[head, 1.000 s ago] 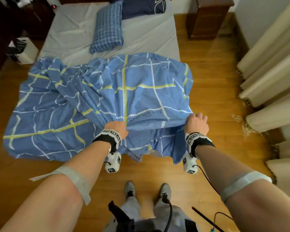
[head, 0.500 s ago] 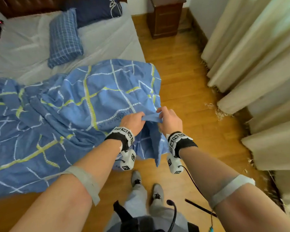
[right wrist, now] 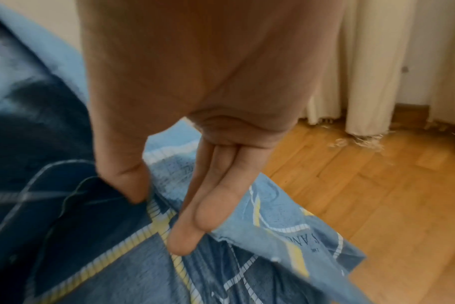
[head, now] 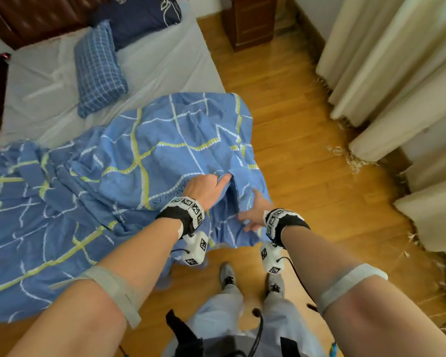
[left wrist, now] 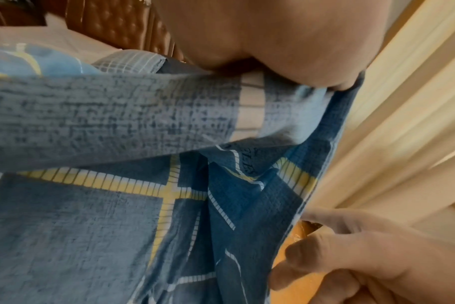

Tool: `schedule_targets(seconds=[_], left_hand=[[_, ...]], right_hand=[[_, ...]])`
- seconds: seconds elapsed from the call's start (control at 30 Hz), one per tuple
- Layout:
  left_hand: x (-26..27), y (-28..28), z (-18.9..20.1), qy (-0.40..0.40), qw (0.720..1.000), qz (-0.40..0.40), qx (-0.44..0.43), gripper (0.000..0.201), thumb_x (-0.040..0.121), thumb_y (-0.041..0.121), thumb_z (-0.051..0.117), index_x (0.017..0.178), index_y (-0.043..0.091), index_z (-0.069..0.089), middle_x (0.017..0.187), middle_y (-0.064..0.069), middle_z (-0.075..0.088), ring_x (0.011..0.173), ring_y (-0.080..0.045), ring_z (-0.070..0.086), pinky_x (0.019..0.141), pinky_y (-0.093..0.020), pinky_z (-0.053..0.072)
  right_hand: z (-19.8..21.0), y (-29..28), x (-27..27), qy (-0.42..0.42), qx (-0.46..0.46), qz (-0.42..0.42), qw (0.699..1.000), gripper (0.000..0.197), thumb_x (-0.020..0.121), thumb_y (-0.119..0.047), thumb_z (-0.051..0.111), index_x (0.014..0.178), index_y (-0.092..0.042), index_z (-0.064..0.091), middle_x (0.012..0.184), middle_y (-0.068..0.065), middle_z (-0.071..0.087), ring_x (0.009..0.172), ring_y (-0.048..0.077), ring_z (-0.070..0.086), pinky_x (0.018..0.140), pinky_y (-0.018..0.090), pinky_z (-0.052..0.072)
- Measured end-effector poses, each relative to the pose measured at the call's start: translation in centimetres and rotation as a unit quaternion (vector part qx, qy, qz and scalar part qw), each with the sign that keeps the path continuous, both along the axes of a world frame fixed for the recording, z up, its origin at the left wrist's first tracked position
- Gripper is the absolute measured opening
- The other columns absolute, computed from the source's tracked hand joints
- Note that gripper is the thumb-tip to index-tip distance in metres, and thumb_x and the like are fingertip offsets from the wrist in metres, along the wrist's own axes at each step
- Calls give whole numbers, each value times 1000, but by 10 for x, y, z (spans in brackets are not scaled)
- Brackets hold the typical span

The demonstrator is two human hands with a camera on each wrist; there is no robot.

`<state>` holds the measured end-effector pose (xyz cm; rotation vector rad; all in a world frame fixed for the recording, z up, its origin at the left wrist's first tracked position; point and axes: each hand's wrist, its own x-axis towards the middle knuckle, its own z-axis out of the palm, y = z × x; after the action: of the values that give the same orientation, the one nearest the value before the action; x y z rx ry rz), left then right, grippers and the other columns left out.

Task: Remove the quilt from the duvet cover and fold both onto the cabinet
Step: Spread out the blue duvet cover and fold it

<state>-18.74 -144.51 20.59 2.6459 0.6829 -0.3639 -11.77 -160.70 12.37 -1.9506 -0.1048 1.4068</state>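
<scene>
Duvet cover (head: 144, 161) hangs off the bed's (head: 165, 60) foot corner. Your left hand (head: 204, 186) grips its top edge; your right hand (head: 252, 215), just beside, lies straight-fingered against the hanging fabric.

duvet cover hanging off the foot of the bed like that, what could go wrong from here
1. Much of the duvet cover hangs off the bed toward the wooden floor; pulling harder could drag it all down.
2. The right hand lies with straight fingers against the cloth, so only the left hand grips the edge, which may slip.
3. Cloth hangs near the person's shoes: a possible trip.
</scene>
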Motion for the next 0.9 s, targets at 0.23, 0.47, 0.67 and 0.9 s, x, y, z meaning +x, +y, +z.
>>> schedule_targets(seconds=[0.23,0.47,0.67,0.9], left_hand=[[-14,-2,3,-28,998,1,60,68,99,61,28,49,15,39,55,-8,51,61,-30,55,62,-39,46],[-20,-23,-2,62,996,35,53,67,98,64,28,60,12,46,63,-9,53,65,-28,53,66,-38,44],[-7,-59,-18,108,993,-8,48,60,96,65,32,62,17,41,59,-6,48,62,-28,52,61,-36,42],[-37,-73,-21,148,982,16,-117,41,97,54,47,81,22,68,59,3,70,55,-12,68,72,-31,57]], right_hand=[[7,14,3,43,48,-263,963,38,103,-28,38,127,-2,50,75,27,67,53,34,67,46,36,57],[13,-30,48,-407,7,-125,905,48,94,-4,36,141,-8,45,139,23,48,139,38,33,109,44,34],[-15,-92,56,-366,-84,-10,927,33,96,-19,42,127,-9,49,133,20,53,132,37,40,95,49,46],[-52,-86,10,-169,-155,104,968,33,96,-20,44,126,-10,53,127,18,59,116,39,57,94,42,47]])
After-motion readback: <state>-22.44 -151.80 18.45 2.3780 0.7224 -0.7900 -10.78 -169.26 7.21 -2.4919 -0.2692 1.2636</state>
